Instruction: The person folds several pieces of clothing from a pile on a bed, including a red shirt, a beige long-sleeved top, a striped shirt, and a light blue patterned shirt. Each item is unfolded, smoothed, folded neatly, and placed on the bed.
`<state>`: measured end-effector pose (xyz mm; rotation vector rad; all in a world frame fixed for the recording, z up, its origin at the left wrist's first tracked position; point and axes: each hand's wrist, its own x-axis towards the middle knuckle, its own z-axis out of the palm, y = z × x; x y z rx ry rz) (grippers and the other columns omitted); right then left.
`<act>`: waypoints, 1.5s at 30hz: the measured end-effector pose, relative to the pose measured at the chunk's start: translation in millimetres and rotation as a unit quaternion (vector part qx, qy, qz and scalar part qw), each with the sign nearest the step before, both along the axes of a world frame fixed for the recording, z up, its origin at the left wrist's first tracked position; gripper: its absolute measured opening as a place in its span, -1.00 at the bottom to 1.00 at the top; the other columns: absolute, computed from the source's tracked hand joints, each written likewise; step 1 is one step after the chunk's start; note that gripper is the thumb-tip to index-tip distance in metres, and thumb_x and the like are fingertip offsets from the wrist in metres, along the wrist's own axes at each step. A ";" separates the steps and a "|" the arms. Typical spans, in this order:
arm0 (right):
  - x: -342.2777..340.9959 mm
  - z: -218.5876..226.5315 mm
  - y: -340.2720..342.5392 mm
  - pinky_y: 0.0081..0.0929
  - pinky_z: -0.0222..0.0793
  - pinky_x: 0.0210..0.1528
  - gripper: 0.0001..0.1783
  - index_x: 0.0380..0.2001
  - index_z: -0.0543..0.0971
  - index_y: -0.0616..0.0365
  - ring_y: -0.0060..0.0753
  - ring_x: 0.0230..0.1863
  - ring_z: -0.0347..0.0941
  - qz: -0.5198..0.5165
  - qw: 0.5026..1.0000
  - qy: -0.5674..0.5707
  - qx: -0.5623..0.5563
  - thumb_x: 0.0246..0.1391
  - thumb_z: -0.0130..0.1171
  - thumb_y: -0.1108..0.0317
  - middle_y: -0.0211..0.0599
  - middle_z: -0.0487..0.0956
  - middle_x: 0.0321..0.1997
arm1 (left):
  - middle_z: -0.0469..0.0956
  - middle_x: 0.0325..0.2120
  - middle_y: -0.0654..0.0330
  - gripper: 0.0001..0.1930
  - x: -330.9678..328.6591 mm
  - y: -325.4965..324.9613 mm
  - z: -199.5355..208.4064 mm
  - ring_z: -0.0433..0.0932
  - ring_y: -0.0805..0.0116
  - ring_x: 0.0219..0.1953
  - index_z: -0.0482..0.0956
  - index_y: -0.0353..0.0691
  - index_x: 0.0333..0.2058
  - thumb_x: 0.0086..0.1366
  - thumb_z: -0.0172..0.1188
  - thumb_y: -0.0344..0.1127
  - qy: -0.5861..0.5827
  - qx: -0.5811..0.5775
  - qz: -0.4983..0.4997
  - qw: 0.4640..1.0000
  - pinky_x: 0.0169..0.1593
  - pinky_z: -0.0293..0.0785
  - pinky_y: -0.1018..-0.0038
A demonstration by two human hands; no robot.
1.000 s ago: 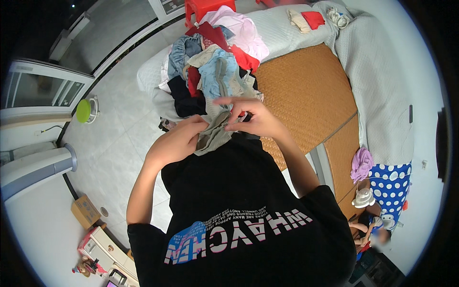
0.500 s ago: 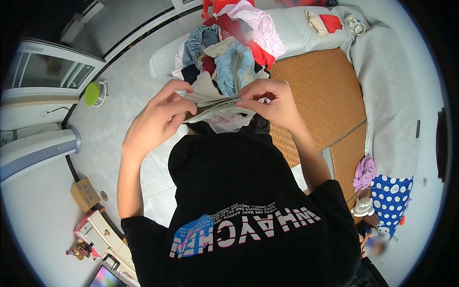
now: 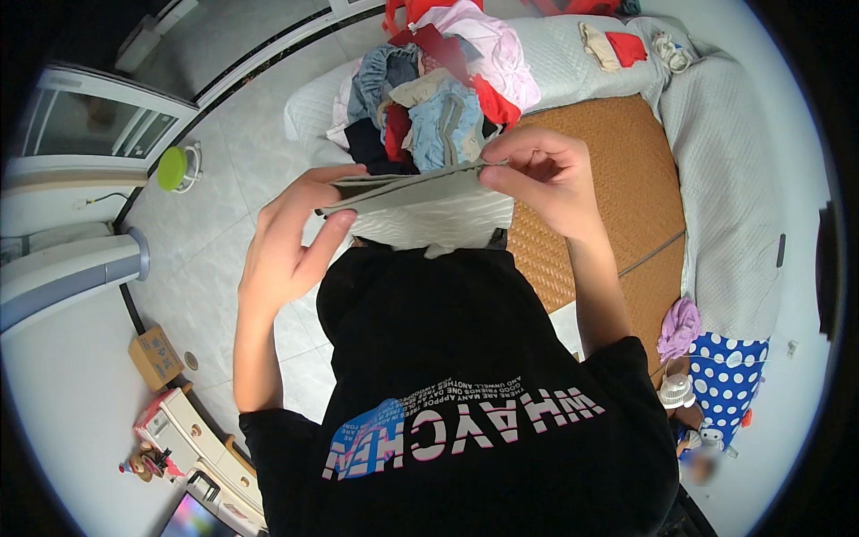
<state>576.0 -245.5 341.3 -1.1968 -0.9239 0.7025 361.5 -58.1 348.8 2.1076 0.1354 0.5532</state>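
Observation:
A pale grey garment (image 3: 429,213) is stretched between my two hands in front of my chest. Its upper edge shows several layers, and its front face has a faint wavy pattern. My left hand (image 3: 295,233) grips the left end, thumb in front and fingers at the back. The right end of the upper edge is pinched between the thumb and fingers of my right hand (image 3: 546,183), a little higher than the left. What kind of garment it is, I cannot tell. Just beyond it lies a heap of clothes (image 3: 443,116), with light blue, denim, red, pink and dark pieces.
The heap rests on a grey quilted sofa cover (image 3: 564,80); brown woven mats (image 3: 591,170) cover the seat. Small folded clothes (image 3: 626,49) lie at the far right. A green stool (image 3: 173,168), a cardboard box (image 3: 156,358) and drawers (image 3: 192,430) stand left; a small fan (image 3: 677,389) is at right.
The garment has been pulled wider and flatter, its front face now spread out. My right hand has moved right, and my left hand has shifted slightly right and lower.

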 end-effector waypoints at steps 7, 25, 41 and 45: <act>-18.5 68.9 -9.2 -0.78 0.19 -0.59 -0.78 -0.36 0.52 0.23 -0.66 -0.59 0.39 0.029 0.988 0.000 0.153 -0.11 0.27 0.69 -0.30 0.55 -0.46 | 0.28 -0.32 0.24 -0.69 -24.0 -37.2 72.1 0.44 0.44 -0.49 0.35 -0.33 -0.37 -0.11 0.27 -0.59 -0.158 -0.078 0.174 0.969 -0.41 0.46 0.52; -80.8 143.0 -76.8 -0.64 0.56 -0.45 -0.93 -0.42 0.47 0.18 -0.36 -0.46 0.58 0.162 0.896 0.328 0.253 0.15 0.09 0.46 -0.11 0.54 -0.28 | 0.58 -0.59 0.17 -0.82 3.6 -119.2 146.9 0.53 0.49 -0.66 0.41 0.02 -0.28 0.25 0.06 -0.51 -0.417 -0.476 -0.098 0.768 -0.55 0.24 0.42; -19.2 75.6 -35.3 -0.34 0.52 -0.20 -0.46 0.07 0.36 0.40 -0.11 -0.24 0.56 0.445 0.882 0.062 0.143 0.01 0.23 0.46 0.10 0.52 -0.08 | 0.56 -0.31 0.08 -0.65 -52.3 -75.0 81.8 0.61 0.23 -0.36 0.46 -0.14 -0.09 0.12 0.20 -0.27 -0.166 -0.134 -0.236 0.948 -0.36 0.61 0.37; -37.1 28.3 -58.9 -0.41 0.46 -0.12 -0.40 0.15 0.36 0.30 -0.17 -0.17 0.54 0.492 0.863 0.071 0.089 -0.02 0.19 0.52 0.02 0.55 -0.08 | 0.62 -0.21 0.04 -0.59 -61.4 -70.8 45.5 0.62 0.18 -0.14 0.63 -0.21 -0.14 -0.06 0.34 -0.39 0.132 -0.268 -0.264 0.917 -0.16 0.60 0.28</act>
